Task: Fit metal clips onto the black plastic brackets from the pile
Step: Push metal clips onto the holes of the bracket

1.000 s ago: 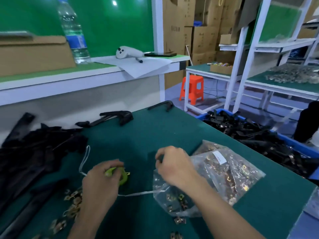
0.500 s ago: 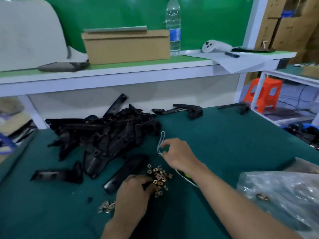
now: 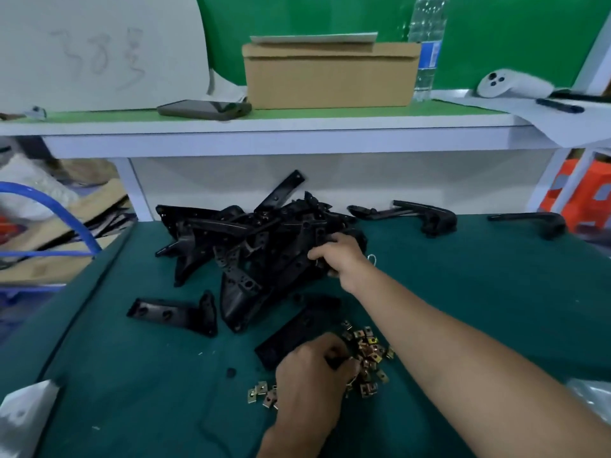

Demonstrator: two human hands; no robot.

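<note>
Reaching up from the white cord loop (image 3: pixel 373 259) where it was half a second ago, the right hand (image 3: pixel 340 256) is now at the right edge of the pile of black plastic brackets (image 3: pixel 258 239). Its fingers are curled round a black bracket (image 3: pixel 299 264) there. The pile sits at the back of the bench (image 3: pixel 479 292), close to the rear wall panel.

The left hand (image 3: pixel 314 375) remains at the heap of metal clips (image 3: pixel 368 353) near the front, knuckles up and fingertips buried among them. Whether it holds one cannot be told. A flat bracket (image 3: pixel 297 328) lies just beyond that hand, touching the heap, and a few stray clips (image 3: pixel 261 393) lie to its left. Another loose bracket (image 3: pixel 175 314) rests alone left of the pile, near the bench's left edge.

The right forearm stretches diagonally over the heap. Right of it, bare green mat runs back to two handle-shaped parts (image 3: pixel 426 216) by the rear edge. A plastic bag (image 3: pixel 591 395) shows at the lower right corner.

Above the bench, a shelf (image 3: pixel 264 127) carries a cardboard box (image 3: pixel 330 77), a water bottle (image 3: pixel 428 44), a phone (image 3: pixel 203 109) and a white controller (image 3: pixel 509 84). An orange stool (image 3: pixel 582 193) stands beyond, at right.
</note>
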